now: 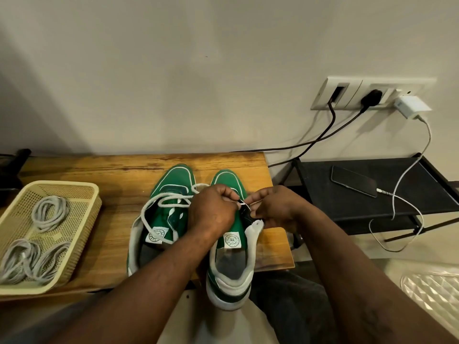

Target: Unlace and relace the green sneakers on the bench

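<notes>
Green, and judged soft and light, the worked sneaker (pixel 231 276) stands at the right edge of the surface (pixel 99 170), its heel overhanging the near edge. The second sneaker (pixel 173 180) sits just beside it. The white lace (pixel 244 204) looks limp, thin and prone to slipping. Left hand (pixel 213 212): fingers curled tight, pinching the lace. Right hand (pixel 275 209): fingers pinching the lace at the eyelet flap. Grip near the lace tip, and steady the upper at the eyelet row.
</notes>
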`<state>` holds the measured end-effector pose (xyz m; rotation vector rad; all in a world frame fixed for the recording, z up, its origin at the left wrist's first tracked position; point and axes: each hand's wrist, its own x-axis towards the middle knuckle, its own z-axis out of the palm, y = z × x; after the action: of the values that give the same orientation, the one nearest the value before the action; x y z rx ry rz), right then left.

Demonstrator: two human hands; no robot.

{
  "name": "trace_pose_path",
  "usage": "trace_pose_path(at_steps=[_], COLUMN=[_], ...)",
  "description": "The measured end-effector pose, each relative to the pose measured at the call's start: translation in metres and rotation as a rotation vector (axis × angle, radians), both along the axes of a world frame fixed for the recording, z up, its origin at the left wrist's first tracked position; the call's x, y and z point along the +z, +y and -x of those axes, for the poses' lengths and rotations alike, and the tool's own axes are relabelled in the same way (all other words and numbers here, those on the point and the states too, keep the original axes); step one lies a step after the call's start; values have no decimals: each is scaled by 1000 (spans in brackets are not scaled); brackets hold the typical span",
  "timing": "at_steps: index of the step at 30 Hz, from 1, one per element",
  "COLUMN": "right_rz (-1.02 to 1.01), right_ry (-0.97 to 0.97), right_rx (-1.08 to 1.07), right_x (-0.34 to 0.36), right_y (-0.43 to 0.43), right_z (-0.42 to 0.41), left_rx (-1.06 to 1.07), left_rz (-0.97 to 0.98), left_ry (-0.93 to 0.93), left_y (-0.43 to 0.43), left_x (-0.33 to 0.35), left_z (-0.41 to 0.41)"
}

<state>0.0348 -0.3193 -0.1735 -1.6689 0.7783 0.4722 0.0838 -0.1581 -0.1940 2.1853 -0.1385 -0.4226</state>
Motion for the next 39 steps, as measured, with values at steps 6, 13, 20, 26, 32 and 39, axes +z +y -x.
trace_pose_path(at_steps=[6, 13, 20, 26, 32, 39], right_rz=[-173, -180, -146, -145, -110, 4], right_ry=[2, -41, -95, -90, -117, -147], right_rx=[-64, -84, -81, -89, -80, -78], right_x=[-11, -13, -13, -15, -15, -4], right_y=[-6, -7, -7, -6, -4, 3], right_z=[4, 4, 4, 4, 4, 2], left_rx=[40, 10, -13, 30, 28, -28], left_rz=[-58, -149, -131, -29, -56, -153], left_ry=[-90, -170, -228, -180, -229, -311], left_y=[-6, -5, -2, -1, 0, -3], left_x=[-7, -7, -7, -11, -13, -11], left_z=[8, 13, 7, 8, 10, 12])
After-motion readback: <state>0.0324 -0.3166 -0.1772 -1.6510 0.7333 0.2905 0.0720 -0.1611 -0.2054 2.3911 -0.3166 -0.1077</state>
